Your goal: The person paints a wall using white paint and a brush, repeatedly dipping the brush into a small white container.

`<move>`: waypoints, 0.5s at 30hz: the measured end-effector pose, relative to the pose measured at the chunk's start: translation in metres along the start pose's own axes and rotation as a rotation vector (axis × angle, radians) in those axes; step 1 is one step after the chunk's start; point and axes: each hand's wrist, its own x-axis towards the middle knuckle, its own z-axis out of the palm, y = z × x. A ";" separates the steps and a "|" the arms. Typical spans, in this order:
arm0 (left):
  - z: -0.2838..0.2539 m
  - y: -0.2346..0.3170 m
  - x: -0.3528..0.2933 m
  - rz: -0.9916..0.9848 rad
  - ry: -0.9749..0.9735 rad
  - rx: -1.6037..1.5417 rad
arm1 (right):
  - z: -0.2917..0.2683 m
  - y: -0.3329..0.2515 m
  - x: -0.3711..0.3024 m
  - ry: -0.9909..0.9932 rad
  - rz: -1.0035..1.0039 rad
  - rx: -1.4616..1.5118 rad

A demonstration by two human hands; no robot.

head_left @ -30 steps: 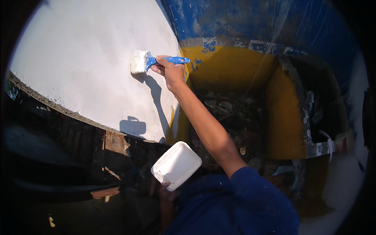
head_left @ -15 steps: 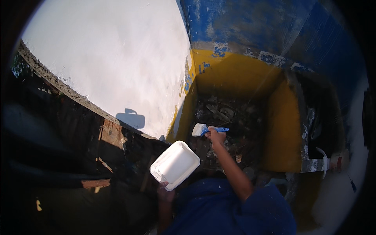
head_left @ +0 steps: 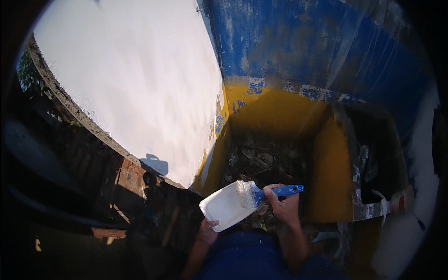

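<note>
My right hand [head_left: 285, 205], closed around the blue-handled brush [head_left: 255, 194], has come from the white wall [head_left: 135, 84] beyond the white tray [head_left: 221, 205] to the tray's right end (contact itself is unclear). My left hand [head_left: 208, 232] grips the tray's lower-left rim. Wall brushing appears paused.

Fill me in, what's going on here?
A person is working with a brush and a tray beside a white wall. The left hand holds the white tray by its near edge. The right hand grips the blue-handled brush, its bristles at the tray's right side; whether they touch it is hard to tell. Neither hand is on the white wall, which meets a yellow and blue wall at a corner.
</note>
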 end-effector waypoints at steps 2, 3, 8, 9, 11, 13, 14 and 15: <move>0.002 -0.004 0.006 -0.012 -0.028 -0.001 | 0.013 -0.006 -0.006 -0.125 0.028 -0.134; 0.003 -0.006 0.009 -0.016 -0.044 -0.002 | 0.022 -0.007 -0.009 -0.141 0.014 -0.207; 0.030 -0.007 0.001 -0.023 -0.038 0.043 | 0.036 0.010 -0.027 -0.191 -0.171 -0.514; 0.034 -0.007 -0.002 -0.026 -0.037 0.060 | 0.038 0.010 -0.028 -0.219 -0.138 -0.554; 0.030 -0.013 -0.001 -0.013 -0.020 0.073 | 0.039 0.008 -0.031 -0.240 -0.199 -0.611; 0.025 -0.014 -0.003 -0.023 -0.033 0.034 | 0.042 0.011 -0.038 -0.211 -0.249 -0.575; 0.023 -0.013 -0.002 -0.027 -0.040 0.015 | 0.044 0.009 -0.035 -0.201 -0.272 -0.577; 0.021 -0.014 -0.004 -0.016 -0.044 0.020 | 0.046 0.008 -0.035 -0.198 -0.286 -0.578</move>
